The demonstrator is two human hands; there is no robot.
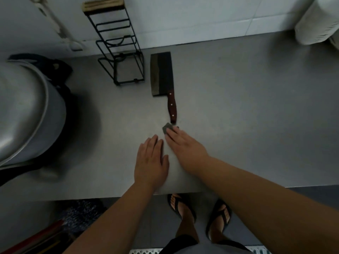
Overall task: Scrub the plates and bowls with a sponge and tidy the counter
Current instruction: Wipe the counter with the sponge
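At the far left of the flat grey counter (238, 107) sits a large domed stainless-steel vessel (23, 110), partly out of frame. A tall black wire rack (121, 57) stands behind it, against the wall. The left hand (151, 160) lies palm-down on the counter near the front edge, fingers straight and released, grasping nothing. Just to its right, a small grey rectangular sponge (167, 128) lies flat on the counter under the right hand (185, 145), whose extended fingers press on it without curling round it. The sponge lies just beside the butt of a dark-bladed cleaver with a reddish-brown wooden handle (162, 74), which lies flat with its blade toward the wall. A blurred white cylindrical object (317, 21) stands at the far right. No plates or bowls are in view.

Caution: a forward wiping stroke would likely strike the handle and spin or push the cleaver. With only flat pressure, the sponge may slip free, exposing the fingers to the blade.
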